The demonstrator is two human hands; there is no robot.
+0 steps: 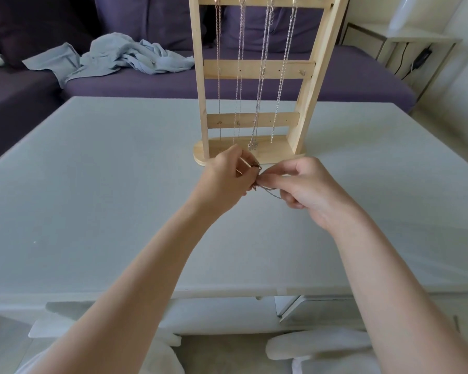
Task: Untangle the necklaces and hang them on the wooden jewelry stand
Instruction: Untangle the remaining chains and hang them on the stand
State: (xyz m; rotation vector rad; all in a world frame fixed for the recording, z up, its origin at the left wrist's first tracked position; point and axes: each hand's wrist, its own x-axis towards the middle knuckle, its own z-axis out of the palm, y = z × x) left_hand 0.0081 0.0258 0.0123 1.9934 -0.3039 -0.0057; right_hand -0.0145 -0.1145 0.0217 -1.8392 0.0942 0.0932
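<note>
Both hands, L (225, 177) & R (305, 188), pinch tangled chain (268, 190), slanting down-right.

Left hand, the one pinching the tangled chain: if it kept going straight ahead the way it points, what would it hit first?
Most likely the base of the wooden jewelry stand, just beyond the left hand; depth is unclear, so the hanging necklaces might come first.

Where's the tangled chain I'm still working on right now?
In the head view, the tangled chain is pinched between your left hand and right hand, held above the table just in front of the wooden jewelry stand's base.
</note>
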